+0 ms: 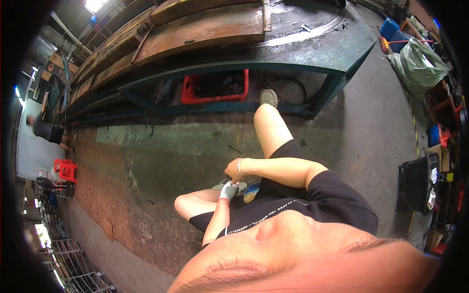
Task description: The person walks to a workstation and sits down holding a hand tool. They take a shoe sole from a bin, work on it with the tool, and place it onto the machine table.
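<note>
My left hand [228,190] wears a pale glove and is raised in front of my lap, its fingers drawn together. Just beyond it is my bare right hand [234,169], with a bracelet at the wrist and the fingers curled inward. The two hands are close together, and whatever lies between their fingers is too small to make out. Beside the gloved hand, a round yellow-brown and blue thing [251,193] rests against my dark shorts. A light-coloured shoe [240,187] is partly hidden behind the hands.
A heavy green-framed workbench [337,73] carrying wooden boards [210,34] stands ahead, with a red crate [215,100] beneath it. At right are a black bin [417,183] and a grey-green sack [417,68]. Far left, a person [46,132] stands near a red stool [66,170].
</note>
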The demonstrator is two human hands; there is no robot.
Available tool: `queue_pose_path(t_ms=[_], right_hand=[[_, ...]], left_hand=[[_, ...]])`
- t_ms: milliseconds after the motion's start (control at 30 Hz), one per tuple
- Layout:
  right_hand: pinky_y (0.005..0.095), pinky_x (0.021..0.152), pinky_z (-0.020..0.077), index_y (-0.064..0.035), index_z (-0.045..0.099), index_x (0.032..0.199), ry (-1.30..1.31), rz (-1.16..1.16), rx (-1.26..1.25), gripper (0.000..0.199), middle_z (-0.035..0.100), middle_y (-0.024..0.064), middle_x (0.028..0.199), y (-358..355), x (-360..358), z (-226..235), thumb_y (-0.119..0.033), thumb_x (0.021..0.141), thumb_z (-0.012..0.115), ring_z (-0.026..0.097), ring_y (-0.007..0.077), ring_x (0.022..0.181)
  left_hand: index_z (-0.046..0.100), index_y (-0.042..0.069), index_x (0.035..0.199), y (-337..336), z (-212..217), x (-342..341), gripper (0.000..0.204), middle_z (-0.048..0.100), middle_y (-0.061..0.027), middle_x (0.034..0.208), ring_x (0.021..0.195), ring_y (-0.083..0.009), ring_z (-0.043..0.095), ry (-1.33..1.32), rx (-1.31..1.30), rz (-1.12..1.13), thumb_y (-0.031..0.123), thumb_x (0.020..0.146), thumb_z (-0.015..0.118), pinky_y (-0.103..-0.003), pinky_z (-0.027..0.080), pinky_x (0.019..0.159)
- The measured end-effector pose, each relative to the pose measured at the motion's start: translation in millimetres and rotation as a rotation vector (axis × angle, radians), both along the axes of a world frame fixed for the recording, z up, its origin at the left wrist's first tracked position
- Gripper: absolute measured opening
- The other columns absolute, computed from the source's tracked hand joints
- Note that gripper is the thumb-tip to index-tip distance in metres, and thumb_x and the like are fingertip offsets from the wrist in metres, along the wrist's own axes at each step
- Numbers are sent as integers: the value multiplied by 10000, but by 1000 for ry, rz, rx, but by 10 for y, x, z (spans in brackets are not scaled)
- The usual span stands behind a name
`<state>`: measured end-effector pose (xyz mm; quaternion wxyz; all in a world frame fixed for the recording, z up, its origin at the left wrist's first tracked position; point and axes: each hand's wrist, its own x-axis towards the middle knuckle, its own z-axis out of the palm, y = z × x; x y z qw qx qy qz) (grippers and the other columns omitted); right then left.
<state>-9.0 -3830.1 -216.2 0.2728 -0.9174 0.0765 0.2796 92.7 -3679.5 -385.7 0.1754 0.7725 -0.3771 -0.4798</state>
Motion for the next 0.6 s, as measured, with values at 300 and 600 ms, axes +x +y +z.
queue_pose_path(t_ms=[300,600], right_hand=[[399,841,490,-30,597,1138,-15,0,-28,524,655,180,1037,-13,2,2,-355,732,664,622,315,990],[386,844,497,-44,689,1005,-66,-45,-38,455,673,156,1010,-42,-34,-39,-389,709,706,634,296,980]], left_hand=[[594,39,812,22,-232,30,258,558,-47,600,532,-150,514,107,-79,56,280,880,533,-327,406,518],[606,-27,908,-51,-160,21,308,637,-145,751,673,-222,594,90,-20,20,279,874,592,-342,458,640]])
